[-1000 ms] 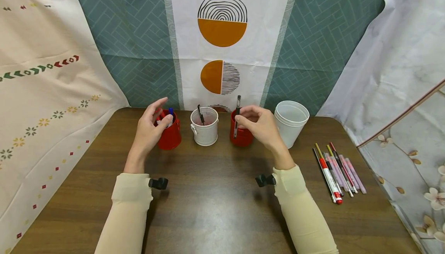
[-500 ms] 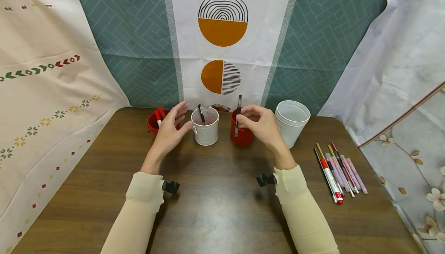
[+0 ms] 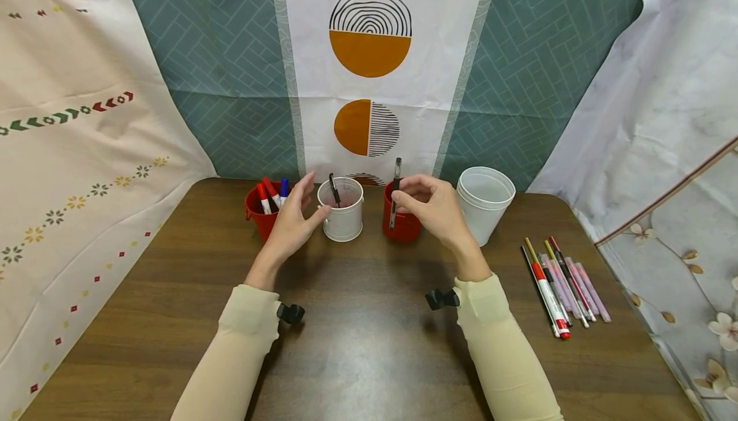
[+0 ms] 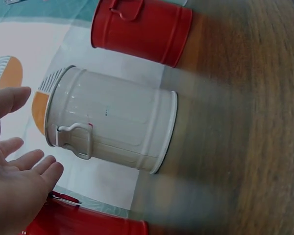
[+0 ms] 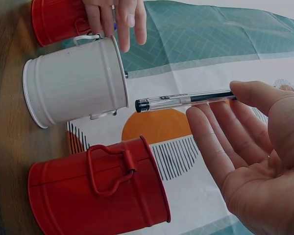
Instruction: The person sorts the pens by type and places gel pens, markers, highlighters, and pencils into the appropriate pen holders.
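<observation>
In my right hand (image 3: 431, 206) a clear-barrelled black pen (image 3: 395, 193) is pinched between thumb and fingers. It stands nearly upright in the head view, in front of the right red bucket (image 3: 408, 229); the right wrist view shows the pen (image 5: 186, 101) outside that bucket. My left hand (image 3: 293, 221) has its fingers spread and holds nothing, beside the white bucket (image 3: 343, 223). Whether the thumb touches this bucket I cannot tell. Another black pen (image 3: 334, 189) leans inside it. Red markers (image 3: 270, 191) and a blue-capped marker (image 3: 284, 189) stand in the left red bucket (image 3: 264, 223), partly hidden by my left hand.
A taller white plastic cup (image 3: 483, 206) stands right of my right hand. Several pens and markers (image 3: 562, 286) lie side by side on the table (image 3: 357, 344) at the right. Patterned cloth (image 3: 369, 81) hangs behind the row of buckets.
My left hand has moved right, from over the left red bucket to beside the white bucket, uncovering the markers. The right hand keeps the pen in nearly the same place.
</observation>
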The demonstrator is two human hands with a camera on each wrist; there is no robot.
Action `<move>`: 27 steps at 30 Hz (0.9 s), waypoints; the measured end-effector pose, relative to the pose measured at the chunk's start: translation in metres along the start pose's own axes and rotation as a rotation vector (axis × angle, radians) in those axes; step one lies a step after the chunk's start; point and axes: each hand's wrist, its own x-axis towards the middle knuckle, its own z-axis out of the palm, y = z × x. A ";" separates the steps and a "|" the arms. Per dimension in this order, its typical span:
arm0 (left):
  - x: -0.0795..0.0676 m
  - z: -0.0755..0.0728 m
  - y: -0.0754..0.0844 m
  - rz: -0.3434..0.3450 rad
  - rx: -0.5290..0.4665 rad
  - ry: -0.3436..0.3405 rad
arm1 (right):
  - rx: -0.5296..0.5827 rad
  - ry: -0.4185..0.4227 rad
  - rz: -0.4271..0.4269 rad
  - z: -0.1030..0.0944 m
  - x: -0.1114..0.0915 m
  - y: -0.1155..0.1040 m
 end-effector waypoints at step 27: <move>-0.003 0.012 -0.014 -0.093 -0.123 -0.092 | -0.017 -0.002 0.009 0.002 0.001 0.003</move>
